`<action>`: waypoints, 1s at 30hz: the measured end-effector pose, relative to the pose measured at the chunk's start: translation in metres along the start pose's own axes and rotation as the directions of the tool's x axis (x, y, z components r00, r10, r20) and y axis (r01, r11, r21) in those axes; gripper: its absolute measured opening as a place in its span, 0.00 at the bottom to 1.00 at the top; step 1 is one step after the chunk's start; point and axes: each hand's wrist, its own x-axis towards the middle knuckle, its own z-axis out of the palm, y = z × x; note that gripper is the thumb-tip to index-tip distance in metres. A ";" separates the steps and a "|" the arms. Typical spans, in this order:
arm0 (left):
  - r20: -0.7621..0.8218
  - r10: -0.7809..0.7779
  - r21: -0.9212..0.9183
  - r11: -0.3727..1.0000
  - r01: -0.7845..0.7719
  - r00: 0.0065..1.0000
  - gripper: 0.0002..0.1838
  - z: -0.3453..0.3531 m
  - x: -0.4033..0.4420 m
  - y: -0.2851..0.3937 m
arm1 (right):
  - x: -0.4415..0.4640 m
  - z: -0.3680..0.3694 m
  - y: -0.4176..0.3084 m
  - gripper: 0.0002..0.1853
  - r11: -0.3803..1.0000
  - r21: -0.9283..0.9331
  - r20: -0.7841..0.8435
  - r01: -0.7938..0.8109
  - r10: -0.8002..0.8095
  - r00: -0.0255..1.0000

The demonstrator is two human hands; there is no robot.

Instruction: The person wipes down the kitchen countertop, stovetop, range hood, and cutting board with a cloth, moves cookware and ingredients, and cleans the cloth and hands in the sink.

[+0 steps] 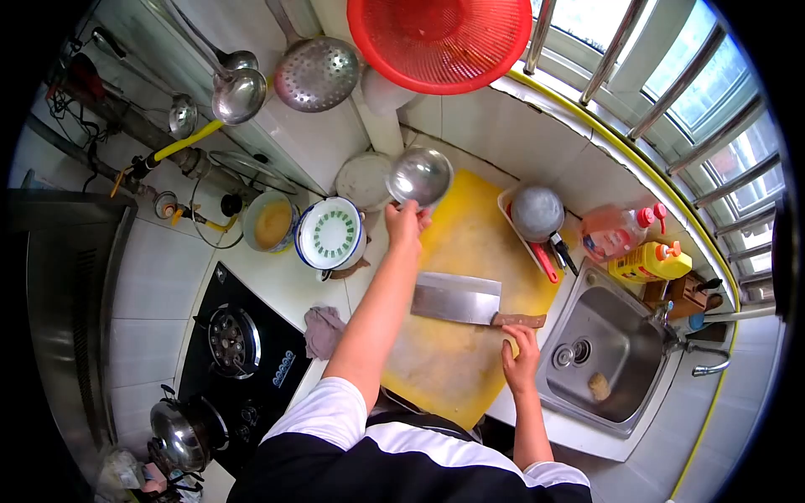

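My left hand (404, 220) reaches to the back of the cutting board, closed on the near rim of a shiny metal bowl (420, 175). A cleaver (457, 297) lies flat across the yellow cutting board (470, 226), its wooden handle pointing right. Just below that handle is my right hand (521, 352), thumb and fingers apart and not wrapped around it. Whether its fingertips touch the handle I cannot tell. Left of the metal bowl stands a white bowl with a green pattern (329, 235), set on a blue-rimmed pot.
A sink (616, 352) holds a brown lump (599, 386). Soap bottles (650, 261) stand behind it. A grey ladle-like utensil (537, 213) rests in a tray by the board. A gas stove (251, 352) and a grey cloth (324, 332) are on the left. A red colander (439, 42) hangs above.
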 end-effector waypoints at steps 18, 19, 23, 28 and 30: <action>-0.167 -0.256 -0.433 0.887 0.163 0.952 0.18 -0.022 0.064 0.036 | 0.017 0.003 0.013 0.23 0.942 -0.303 0.050 0.147 -0.138 0.989; -0.170 -0.261 -0.431 0.887 0.166 0.950 0.18 -0.027 0.051 0.030 | 0.020 0.002 0.015 0.23 0.942 -0.303 0.052 0.142 -0.132 0.990; 0.102 0.010 -0.034 0.999 -0.007 0.995 0.14 -0.041 -0.042 0.005 | 0.027 0.001 0.025 0.24 0.911 -0.394 0.041 0.123 -0.116 0.992; 0.588 0.415 0.729 0.100 -0.678 0.694 0.20 -0.075 -0.038 -0.040 | 0.029 0.000 0.028 0.22 0.906 -0.403 0.100 0.127 -0.094 0.990; 0.627 0.480 0.731 -0.092 -0.676 0.613 0.23 -0.056 -0.019 -0.037 | 0.024 0.001 0.029 0.23 0.902 -0.414 0.108 0.125 -0.088 0.990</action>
